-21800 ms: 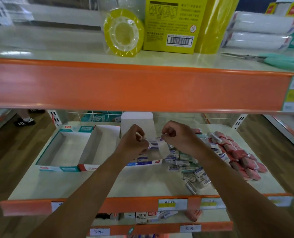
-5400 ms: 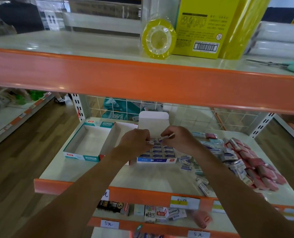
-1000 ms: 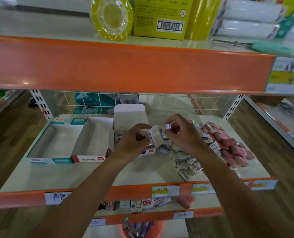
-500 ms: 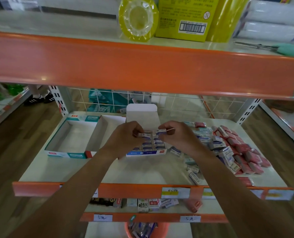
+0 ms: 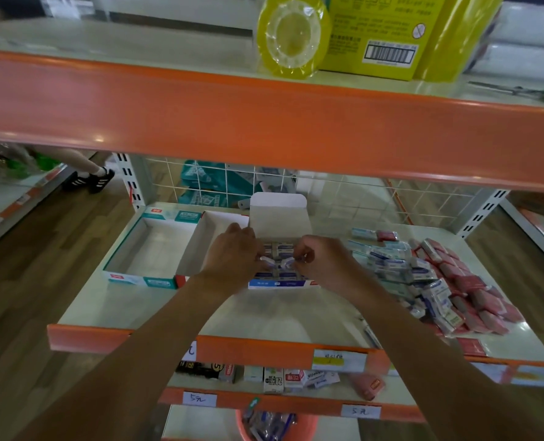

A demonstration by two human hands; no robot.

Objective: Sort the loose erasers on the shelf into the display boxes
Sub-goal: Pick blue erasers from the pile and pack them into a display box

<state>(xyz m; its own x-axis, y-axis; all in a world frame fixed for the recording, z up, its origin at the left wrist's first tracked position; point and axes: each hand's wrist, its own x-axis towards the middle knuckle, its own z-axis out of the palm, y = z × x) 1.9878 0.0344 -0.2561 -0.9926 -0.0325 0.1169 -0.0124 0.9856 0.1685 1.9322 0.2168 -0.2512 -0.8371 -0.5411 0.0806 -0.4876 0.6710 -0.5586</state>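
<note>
Both hands meet low over the blue display box [image 5: 281, 284], whose white lid stands upright behind them. My left hand [image 5: 234, 256] pinches a small white-and-blue eraser [image 5: 268, 261] just above the rows of erasers packed in the box. My right hand [image 5: 320, 262] pinches another white-and-blue eraser [image 5: 287, 263] beside it. To the left sit an empty teal display box [image 5: 151, 281] and an empty red-edged box [image 5: 197, 241]. A heap of loose blue-and-white erasers [image 5: 401, 268] and pink erasers [image 5: 474, 297] lies on the shelf to the right.
An orange shelf edge [image 5: 264, 122] hangs overhead, with yellow tape rolls and a yellow box above it. A wire grid backs the shelf. Price labels line the front lip [image 5: 339, 361]; more goods sit on the shelf below. Another person's shoes [image 5: 94, 181] stand far left.
Both hands have lowered toward the erasers in the blue box, still pinching their erasers. The camera has shifted a little, and the view has tilted.
</note>
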